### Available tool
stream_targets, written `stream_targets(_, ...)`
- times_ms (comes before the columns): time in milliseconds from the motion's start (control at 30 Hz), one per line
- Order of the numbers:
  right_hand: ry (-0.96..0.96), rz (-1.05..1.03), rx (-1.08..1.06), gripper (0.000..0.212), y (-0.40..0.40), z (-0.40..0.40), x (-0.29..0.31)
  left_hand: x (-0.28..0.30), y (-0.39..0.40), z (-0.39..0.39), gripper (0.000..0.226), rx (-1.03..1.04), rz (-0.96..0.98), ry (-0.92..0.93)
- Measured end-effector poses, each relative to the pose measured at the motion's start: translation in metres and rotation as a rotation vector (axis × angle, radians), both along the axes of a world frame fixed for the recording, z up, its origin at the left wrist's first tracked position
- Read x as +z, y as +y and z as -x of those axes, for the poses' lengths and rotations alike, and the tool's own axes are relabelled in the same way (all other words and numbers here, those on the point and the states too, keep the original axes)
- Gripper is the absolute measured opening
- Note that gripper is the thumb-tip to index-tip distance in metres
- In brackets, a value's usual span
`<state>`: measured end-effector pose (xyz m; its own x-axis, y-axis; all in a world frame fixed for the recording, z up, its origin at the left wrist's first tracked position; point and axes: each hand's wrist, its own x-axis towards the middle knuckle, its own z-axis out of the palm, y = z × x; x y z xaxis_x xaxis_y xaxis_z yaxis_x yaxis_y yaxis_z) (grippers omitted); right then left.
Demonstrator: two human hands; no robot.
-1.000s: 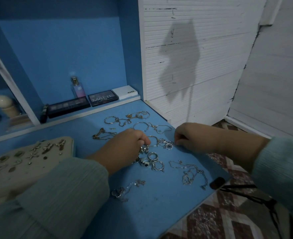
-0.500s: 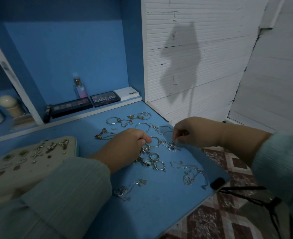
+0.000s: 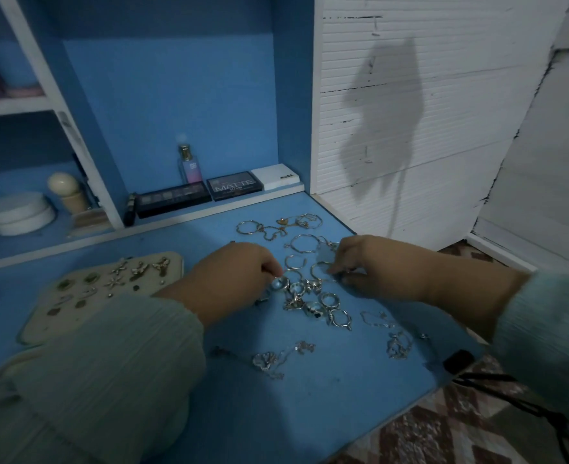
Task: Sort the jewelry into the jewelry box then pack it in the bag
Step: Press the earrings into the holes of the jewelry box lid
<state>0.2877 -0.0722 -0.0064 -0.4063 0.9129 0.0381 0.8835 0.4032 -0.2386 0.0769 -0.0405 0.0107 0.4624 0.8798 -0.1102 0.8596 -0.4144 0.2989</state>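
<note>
Silver rings (image 3: 323,303), hoop bangles (image 3: 305,243) and thin chains (image 3: 269,360) lie scattered on the blue desk (image 3: 310,396). My left hand (image 3: 233,279) hovers at the left of the ring pile, its curled fingers pinching a ring (image 3: 279,283). My right hand (image 3: 373,266) reaches in from the right, fingertips pinching a small silver piece (image 3: 335,272) by the hoops. A beige jewelry box tray (image 3: 59,316) studded with earrings sits at the left. No bag shows clearly.
Makeup palettes (image 3: 172,199), a perfume bottle (image 3: 189,164) and a white case (image 3: 276,177) line the back ledge. White jars (image 3: 18,212) stand on the left shelf. A black object (image 3: 457,360) with cords sits at the desk's right corner, above a patterned rug (image 3: 444,426).
My right hand has come forward and left into the jewelry pile, down to the desk. My left hand has stayed at the rings. The view shifted downward a little.
</note>
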Motion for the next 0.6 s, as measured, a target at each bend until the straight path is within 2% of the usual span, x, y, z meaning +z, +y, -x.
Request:
stream_targets(267, 0.009, -0.057, 0.012, 0.025, 0.004, 0.007, 0.003, -0.007, 0.003, 0.017, 0.027, 0.024, -0.055, -0.007)
stream_targets(400, -0.083, -0.032, 0.052, 0.027, 0.006, 0.009, -0.002, -0.014, 0.003, 0.017, 0.03, 0.007, -0.045, 0.044)
stream_targets(600, -0.026, -0.013, -0.007, 0.025, 0.014, 0.006, 0.005, -0.023, 0.006, 0.019, 0.033, 0.018, -0.026, 0.041)
